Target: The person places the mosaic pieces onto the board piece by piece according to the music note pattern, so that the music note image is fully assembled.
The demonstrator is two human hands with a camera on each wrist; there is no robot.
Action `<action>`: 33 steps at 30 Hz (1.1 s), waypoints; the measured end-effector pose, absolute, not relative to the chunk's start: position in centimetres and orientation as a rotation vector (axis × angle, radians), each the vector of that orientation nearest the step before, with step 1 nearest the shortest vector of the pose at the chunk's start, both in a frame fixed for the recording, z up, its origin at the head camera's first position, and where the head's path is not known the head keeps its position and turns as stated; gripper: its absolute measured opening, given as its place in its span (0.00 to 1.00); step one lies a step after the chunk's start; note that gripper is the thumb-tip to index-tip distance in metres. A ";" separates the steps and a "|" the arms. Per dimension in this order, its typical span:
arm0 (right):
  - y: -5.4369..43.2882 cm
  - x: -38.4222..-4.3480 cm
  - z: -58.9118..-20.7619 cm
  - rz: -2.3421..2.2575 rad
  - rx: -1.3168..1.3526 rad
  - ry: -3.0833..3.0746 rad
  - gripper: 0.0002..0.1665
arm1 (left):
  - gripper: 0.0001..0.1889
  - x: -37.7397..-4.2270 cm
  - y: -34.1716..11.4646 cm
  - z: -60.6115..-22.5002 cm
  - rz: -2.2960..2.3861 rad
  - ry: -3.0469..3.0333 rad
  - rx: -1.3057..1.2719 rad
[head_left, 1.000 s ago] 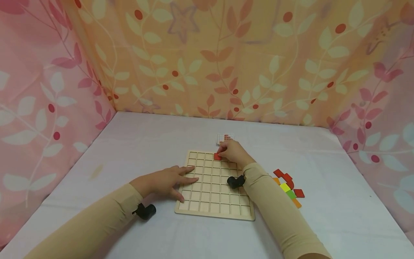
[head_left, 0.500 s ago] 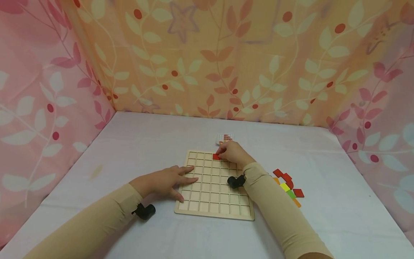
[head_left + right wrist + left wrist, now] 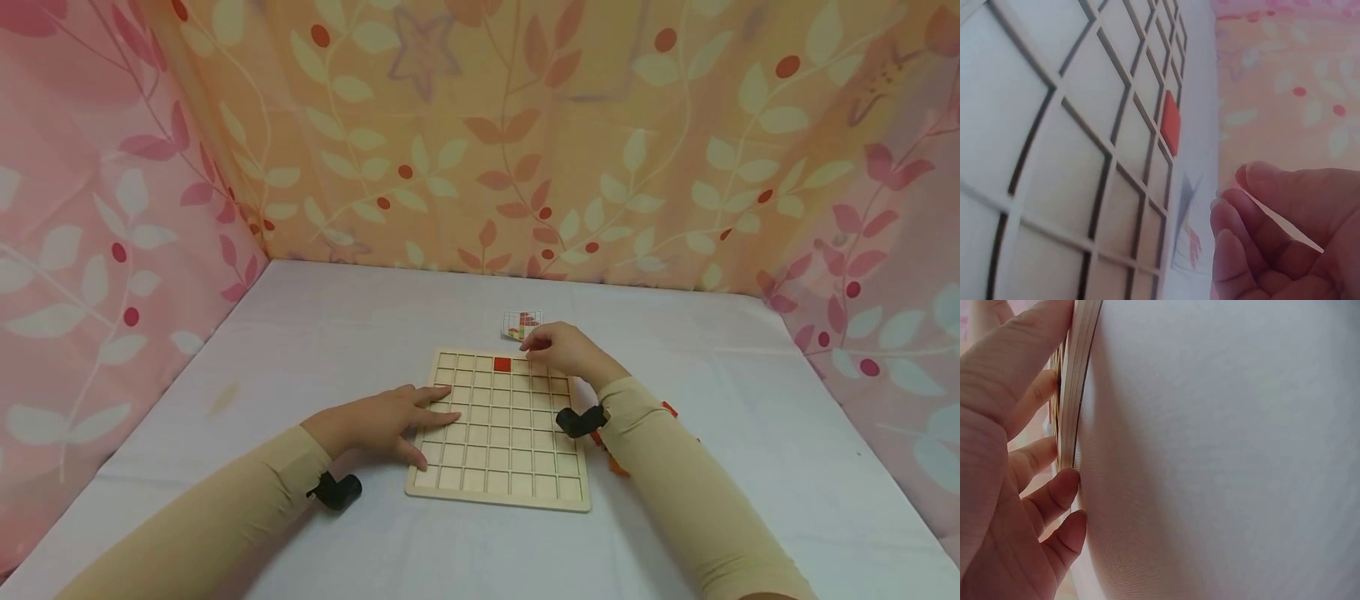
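A pale wooden grid board (image 3: 454, 478) lies on the white cloth. In its far row, near the middle, one red square tile (image 3: 502, 364) sits inside a cell; the right wrist view shows this red tile (image 3: 1170, 124) too. My left hand (image 3: 382, 419) rests on the board's left edge with fingers spread, and in the left wrist view fingertips (image 3: 1063, 487) touch the board's side (image 3: 1079, 381). Above the far right part of the board is my right hand (image 3: 570, 350), its fingers loosely bent with nothing between them, apart from the tile.
Beyond the board lies a small printed card (image 3: 517, 323) with a coloured grid pattern. To the right of the board, orange (image 3: 618, 467) and red tiles (image 3: 670, 408) are mostly hidden by my right forearm. Floral curtains (image 3: 465, 150) enclose the table's back and sides.
My right hand has let go of the red tile, which now lies in a far-row cell, and has shifted to the right. Its forearm now covers most of the loose tiles. The left hand stays put.
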State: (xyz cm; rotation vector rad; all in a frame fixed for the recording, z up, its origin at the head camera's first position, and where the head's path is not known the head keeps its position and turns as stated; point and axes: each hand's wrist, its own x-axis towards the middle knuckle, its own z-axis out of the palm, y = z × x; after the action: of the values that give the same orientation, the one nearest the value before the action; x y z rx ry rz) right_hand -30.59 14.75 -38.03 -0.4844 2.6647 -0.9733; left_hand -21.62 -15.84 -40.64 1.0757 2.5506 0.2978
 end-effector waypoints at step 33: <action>25.6 -26.4 -39.3 -0.810 -0.219 2.579 0.08 | 0.41 -21.6 -15.9 -40.7 0.301 2.556 1.080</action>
State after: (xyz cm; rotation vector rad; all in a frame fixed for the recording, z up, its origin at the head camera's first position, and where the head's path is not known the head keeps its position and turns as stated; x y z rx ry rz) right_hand -26.44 25.55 -39.28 -0.2185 2.5789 -0.8096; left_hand -21.56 -15.86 -40.74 1.0796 2.5561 0.3014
